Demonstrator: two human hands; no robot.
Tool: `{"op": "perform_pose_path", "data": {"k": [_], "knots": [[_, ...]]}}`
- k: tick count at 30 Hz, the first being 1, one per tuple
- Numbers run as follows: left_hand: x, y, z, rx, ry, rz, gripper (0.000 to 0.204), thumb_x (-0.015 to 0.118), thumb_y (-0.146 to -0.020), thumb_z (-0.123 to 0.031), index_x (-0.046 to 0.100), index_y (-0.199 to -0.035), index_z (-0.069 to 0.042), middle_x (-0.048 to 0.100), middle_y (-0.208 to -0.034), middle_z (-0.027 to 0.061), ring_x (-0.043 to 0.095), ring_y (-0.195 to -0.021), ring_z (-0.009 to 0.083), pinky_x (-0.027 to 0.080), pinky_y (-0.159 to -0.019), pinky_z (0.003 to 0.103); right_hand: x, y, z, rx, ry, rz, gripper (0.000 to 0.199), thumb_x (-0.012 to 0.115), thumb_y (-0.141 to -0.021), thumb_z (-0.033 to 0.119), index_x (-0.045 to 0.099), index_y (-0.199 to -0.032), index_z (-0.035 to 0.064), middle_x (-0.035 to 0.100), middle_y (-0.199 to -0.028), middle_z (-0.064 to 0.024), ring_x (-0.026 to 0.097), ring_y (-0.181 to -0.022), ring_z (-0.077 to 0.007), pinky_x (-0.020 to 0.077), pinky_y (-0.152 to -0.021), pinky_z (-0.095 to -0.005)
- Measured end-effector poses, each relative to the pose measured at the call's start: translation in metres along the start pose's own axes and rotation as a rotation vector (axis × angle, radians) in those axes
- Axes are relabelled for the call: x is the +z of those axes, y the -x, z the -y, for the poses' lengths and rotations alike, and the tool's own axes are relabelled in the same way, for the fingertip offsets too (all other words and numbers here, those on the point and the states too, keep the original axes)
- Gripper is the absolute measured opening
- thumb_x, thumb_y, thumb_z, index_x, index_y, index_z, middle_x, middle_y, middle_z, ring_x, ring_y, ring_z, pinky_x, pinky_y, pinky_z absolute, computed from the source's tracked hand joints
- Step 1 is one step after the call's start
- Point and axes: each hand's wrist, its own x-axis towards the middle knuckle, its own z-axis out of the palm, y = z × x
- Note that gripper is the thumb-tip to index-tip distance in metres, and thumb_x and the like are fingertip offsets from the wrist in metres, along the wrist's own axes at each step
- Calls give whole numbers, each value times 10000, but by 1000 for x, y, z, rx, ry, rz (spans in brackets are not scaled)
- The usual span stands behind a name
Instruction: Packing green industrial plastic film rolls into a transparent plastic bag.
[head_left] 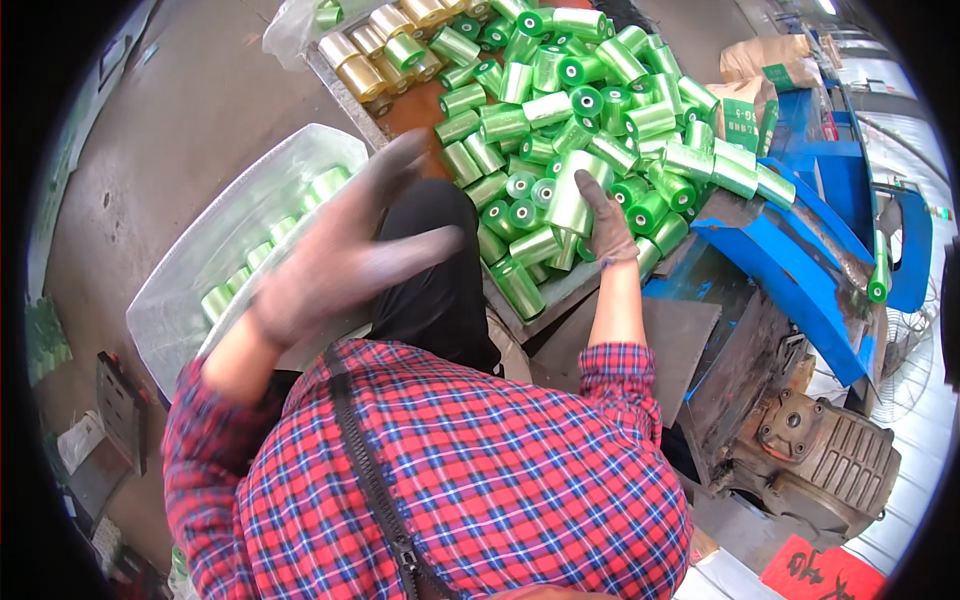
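Observation:
My right hand (605, 222), in a grey glove, grips a large pale-green film roll (572, 192) that it lifts from the heap of green rolls (560, 100) on the tray ahead. My left hand (345, 250), also gloved and blurred, hangs in the air with fingers spread, holding nothing, between the heap and a clear plastic bag (210, 250) on my left. That bag holds several green rolls (270, 240). My red plaid sleeves fill the lower part of the view.
Gold rolls (375, 50) lie at the far left of the tray. A blue metal machine (800, 240) with a grey motor (825, 455) stands to the right. Brown sacks (765, 60) sit behind it. Grey concrete floor (150, 110) lies to the left.

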Motion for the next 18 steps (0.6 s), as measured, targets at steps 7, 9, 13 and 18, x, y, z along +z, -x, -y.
{"op": "perform_pose_path", "data": {"k": [7, 9, 13, 18], "knots": [[-16, -28, -15, -211, 541, 70, 634, 666, -697, -269, 433, -1242, -44, 556, -1070, 71, 529, -953, 179, 412, -856, 307, -40, -65, -99, 127, 961, -82, 606, 559, -770, 476, 522, -1167, 20, 507, -1187, -246, 542, -1031, -355, 419, -884, -397], [-70, -12, -17, -153, 418, 26, 659, 695, -662, -197, 431, -1247, -48, 564, -1053, 56, 536, -958, 155, 427, -849, 304, -35, -63, -134, 445, 1105, 68, 709, 628, -724, 477, 490, -1182, -47, 487, -1215, -255, 467, -1149, -338, 360, -958, -356], [-152, -3, -21, -439, -223, 300, 739, 740, -560, -229, 454, -1206, -13, 572, -1077, 74, 538, -954, 158, 432, -845, 298, -29, -55, -202, 339, 591, -566, 812, 798, -591, 311, 434, -1223, -47, 501, -1212, -207, 491, -1096, -319, 373, -936, -381], [-175, 41, 120, -838, -984, 577, 869, 684, -570, -545, 478, -1147, 72, 543, -1121, 248, 535, -1036, 320, 408, -901, 359, -6, -15, -178, -30, 612, -554, 657, 792, -617, 278, 507, -1110, -49, 562, -1074, -190, 544, -934, -305, 415, -856, -377]]}}
